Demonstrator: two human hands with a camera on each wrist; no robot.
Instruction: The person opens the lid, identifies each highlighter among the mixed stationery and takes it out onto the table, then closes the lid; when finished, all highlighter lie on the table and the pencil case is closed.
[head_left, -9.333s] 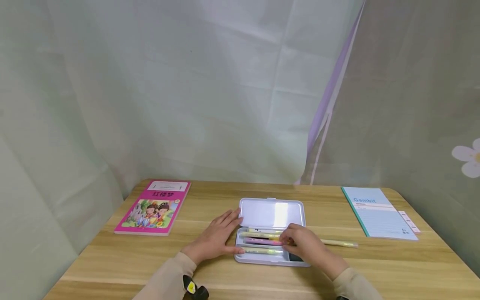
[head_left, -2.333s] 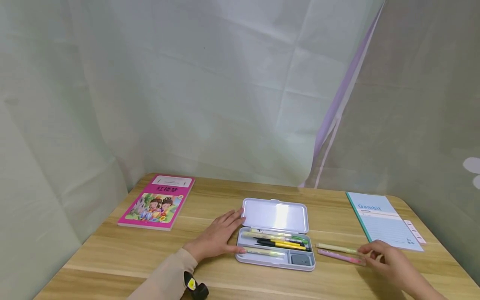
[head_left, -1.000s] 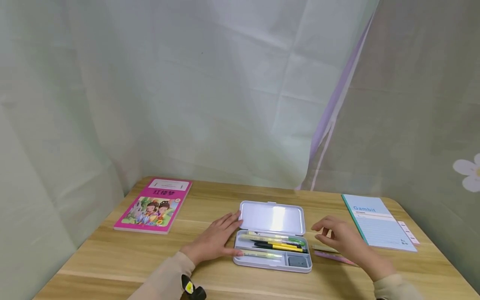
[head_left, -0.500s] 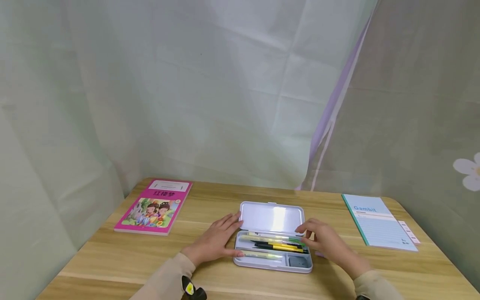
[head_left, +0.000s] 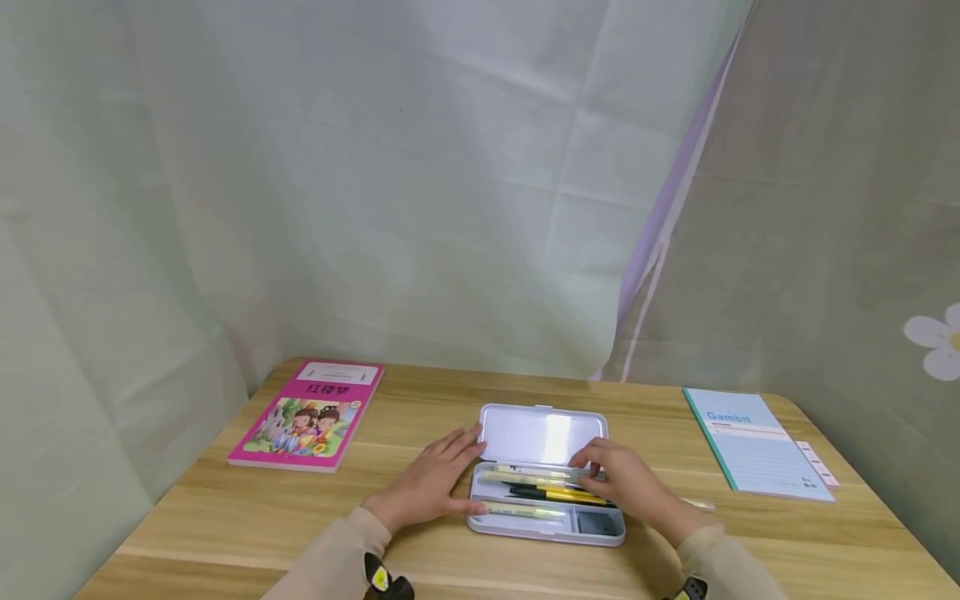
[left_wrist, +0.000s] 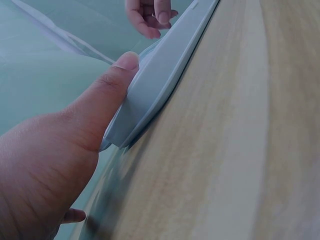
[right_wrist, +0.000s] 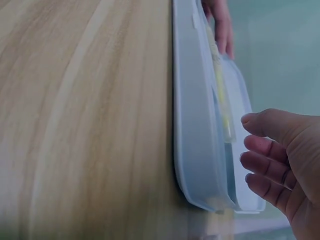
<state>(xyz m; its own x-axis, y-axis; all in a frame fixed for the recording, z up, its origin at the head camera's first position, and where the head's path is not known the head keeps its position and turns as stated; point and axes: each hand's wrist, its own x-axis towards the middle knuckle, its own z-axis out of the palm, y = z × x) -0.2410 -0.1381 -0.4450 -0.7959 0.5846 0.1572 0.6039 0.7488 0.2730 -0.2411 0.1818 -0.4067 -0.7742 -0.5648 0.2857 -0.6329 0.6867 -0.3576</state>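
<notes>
A pale pencil case (head_left: 517, 537) lies with its lid (head_left: 517, 433) tipped back. My left hand (head_left: 429, 485) rests at its left end, thumb on the front corner and straight fingers beside the lid. My right hand (head_left: 626, 487) hovers over the right part of the back compartment, where yellow-and-black pens (head_left: 562, 495) and a clear-capped pale pen lie. In the right wrist view, nothing sits between its loosely bent fingers (right_wrist: 265, 165). A pale yellow pen (head_left: 525, 510) is in the front compartment, left of a dark grey block (head_left: 596, 523) in its own small section.
A pen end (head_left: 699, 504) shows on the table behind my right wrist, which hides the rest. A pink picture-cover book (head_left: 307, 417) lies at the left. At the right a light blue notebook (head_left: 761, 450) overlaps a pink-and-white item (head_left: 819, 462). A curtain (head_left: 450, 208) hangs behind the table.
A pink pen and a pale pen, the pink one earlier in the case, were laid on the table to its right. My right hand let go and moved left over the case. My left hand stayed.
</notes>
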